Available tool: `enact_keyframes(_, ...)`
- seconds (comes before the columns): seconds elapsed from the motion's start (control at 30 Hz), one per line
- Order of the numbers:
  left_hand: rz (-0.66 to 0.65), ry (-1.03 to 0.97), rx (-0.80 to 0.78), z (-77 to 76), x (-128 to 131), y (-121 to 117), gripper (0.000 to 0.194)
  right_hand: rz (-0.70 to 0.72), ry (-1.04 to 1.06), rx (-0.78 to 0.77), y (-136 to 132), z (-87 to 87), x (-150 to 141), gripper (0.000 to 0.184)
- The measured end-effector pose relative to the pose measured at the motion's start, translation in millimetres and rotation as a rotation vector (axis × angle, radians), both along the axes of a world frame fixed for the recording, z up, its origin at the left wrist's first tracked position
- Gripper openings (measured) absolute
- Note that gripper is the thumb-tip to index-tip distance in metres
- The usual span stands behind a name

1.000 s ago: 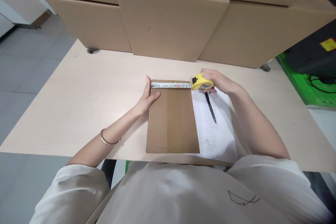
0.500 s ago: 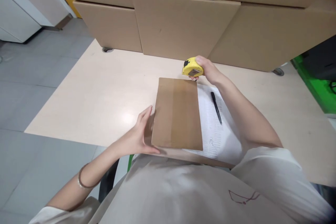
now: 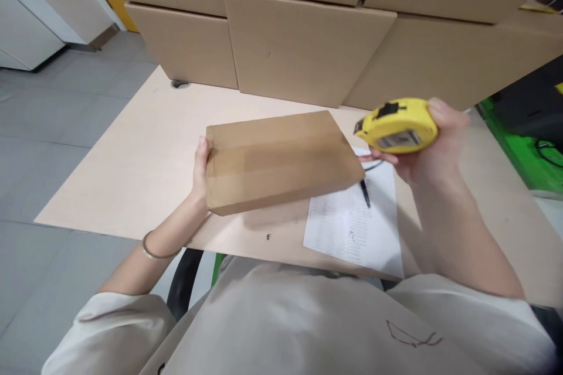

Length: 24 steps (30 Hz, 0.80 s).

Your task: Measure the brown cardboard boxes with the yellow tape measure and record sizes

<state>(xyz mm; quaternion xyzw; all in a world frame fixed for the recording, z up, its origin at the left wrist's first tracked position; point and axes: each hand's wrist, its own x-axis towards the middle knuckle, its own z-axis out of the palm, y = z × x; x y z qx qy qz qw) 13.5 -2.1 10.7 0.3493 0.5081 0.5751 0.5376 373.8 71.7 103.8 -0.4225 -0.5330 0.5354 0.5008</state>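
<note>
A flat brown cardboard box is tilted above the table, its long side running left to right. My left hand grips its left end, with part of the fingers hidden behind the box. At the right, my right hand is closed around a yellow tape measure, its fingertips near or against the box's right end. No blade is drawn out far. A dark cord hangs beneath the tape measure. Below the box's right corner, a black pen lies on a printed white sheet.
Large cardboard boxes are stacked along the back of the pale table. A cable hole sits near its back left. Grey floor tiles show at the left, and a green surface with dark items at the right.
The box has been lifted off the table, turned sideways and tilted, with my left hand now holding its end. My right hand and the tape measure have moved right and closer to me.
</note>
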Motion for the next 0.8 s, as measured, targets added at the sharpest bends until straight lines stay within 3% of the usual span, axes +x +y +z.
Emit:
enact_keyframes(0.1, -0.015, -0.171, -0.097, -7.7, 11.0, 13.8, 0.067, -0.073, 0.047, -0.011, -47.4, -10.2, 21.1, 0.033)
enact_keyframes(0.2, -0.029, -0.19, -0.126, -23.5, 18.1, 16.6, 0.058, -0.021, 0.016, -0.15, -74.3, -29.1, 36.8, 0.037)
enact_keyframes(0.4, -0.119, -0.011, -0.123, -44.5, 9.3, 9.3, 0.101, -0.105, 0.026, -0.316, -86.0, -66.3, 26.9, 0.044)
enact_keyframes(0.5, -0.18, 0.117, -0.09, -46.0, -1.0, 7.1, 0.114, -0.041, -0.081, -0.347, -83.8, -75.2, 31.2, 0.049)
enact_keyframes(0.57, -0.223, 0.174, -0.085, -44.7, -7.0, 3.9, 0.124, -0.026, -0.172, -0.304, -78.1, -71.6, 38.0, 0.05)
enact_keyframes(0.67, -0.292, 0.228, -0.057, -42.5, -12.7, -2.9, 0.137, 0.013, -0.246, -0.216, -59.4, -51.3, 28.3, 0.05)
enact_keyframes(0.8, -0.311, 0.197, -0.039, -46.2, -14.4, -6.8, 0.142, 0.328, -0.285, -0.187, -21.3, -21.6, -51.9, 0.058)
